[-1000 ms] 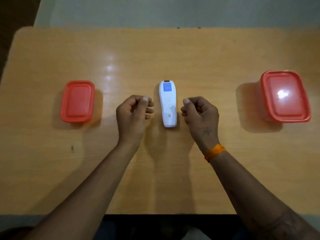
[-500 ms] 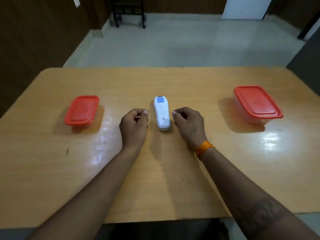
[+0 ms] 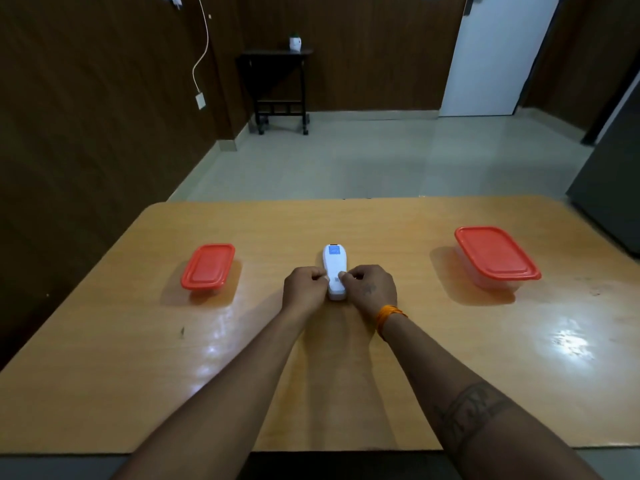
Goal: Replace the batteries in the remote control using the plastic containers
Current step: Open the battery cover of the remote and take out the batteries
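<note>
Remote control [image 3: 334, 271] gripped by left hand [image 3: 304, 289] and right hand [image 3: 370, 289] between two lidded containers [image 3: 207, 266].

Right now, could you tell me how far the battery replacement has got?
Barely started. Both containers, small and large, are lidded. In hand: the left hand and right hand pinch the remote, lying on the table. Opening it, swapping batteries and closing it all remain.

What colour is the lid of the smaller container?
Red, seen in the head view: the smaller container's lid.
</note>
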`<action>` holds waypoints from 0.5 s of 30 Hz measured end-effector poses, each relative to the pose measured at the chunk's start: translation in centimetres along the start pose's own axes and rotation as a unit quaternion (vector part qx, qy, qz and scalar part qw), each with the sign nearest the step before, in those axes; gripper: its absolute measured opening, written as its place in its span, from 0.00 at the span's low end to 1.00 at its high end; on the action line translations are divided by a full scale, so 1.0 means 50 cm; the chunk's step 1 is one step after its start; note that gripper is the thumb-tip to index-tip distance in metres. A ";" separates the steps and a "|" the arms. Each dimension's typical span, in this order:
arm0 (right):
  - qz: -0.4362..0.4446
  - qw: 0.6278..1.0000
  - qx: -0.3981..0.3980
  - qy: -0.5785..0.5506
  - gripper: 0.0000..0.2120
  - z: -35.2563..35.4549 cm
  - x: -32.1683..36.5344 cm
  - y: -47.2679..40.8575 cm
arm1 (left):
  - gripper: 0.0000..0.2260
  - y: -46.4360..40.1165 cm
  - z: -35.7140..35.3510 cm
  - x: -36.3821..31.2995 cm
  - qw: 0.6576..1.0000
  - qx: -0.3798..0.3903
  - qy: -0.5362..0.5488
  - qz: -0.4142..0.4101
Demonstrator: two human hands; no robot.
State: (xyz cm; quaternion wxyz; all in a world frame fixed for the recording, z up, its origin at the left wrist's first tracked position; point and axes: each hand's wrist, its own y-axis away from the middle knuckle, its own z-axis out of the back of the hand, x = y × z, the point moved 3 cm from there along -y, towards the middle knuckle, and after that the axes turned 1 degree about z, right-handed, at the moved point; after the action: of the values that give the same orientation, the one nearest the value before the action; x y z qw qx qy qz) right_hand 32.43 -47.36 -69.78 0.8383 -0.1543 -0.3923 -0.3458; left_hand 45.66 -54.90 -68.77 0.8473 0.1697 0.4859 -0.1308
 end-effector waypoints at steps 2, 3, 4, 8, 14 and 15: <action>-0.010 1.000 -0.003 -0.014 0.14 0.000 -0.001 0.000 | 0.15 0.001 -0.002 0.002 1.000 -0.017 0.018 0.015; -0.016 1.000 -0.006 -0.024 0.14 0.001 -0.003 0.001 | 0.14 0.004 -0.004 0.003 0.999 -0.026 0.028 0.022; -0.025 0.999 -0.008 -0.035 0.13 0.002 -0.004 0.003 | 0.13 0.005 -0.006 0.005 0.998 -0.036 0.039 0.027; -0.066 0.991 -0.003 -0.115 0.12 0.002 -0.014 0.012 | 0.02 0.018 -0.017 0.006 0.993 -0.058 0.089 0.054; -0.127 0.942 0.017 -0.311 0.13 0.015 -0.027 0.083 | 0.05 0.080 -0.029 -0.004 0.961 -0.031 0.257 0.093; -0.126 0.927 0.029 -0.351 0.13 0.027 -0.021 0.104 | 0.03 0.098 -0.026 -0.005 0.955 -0.022 0.282 0.093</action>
State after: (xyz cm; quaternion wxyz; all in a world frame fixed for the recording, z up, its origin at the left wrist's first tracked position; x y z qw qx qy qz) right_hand 34.85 -42.48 -69.64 0.6003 -0.1907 -0.6879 -0.3607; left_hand 46.45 -49.88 -68.38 0.6874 0.2255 0.6902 0.0122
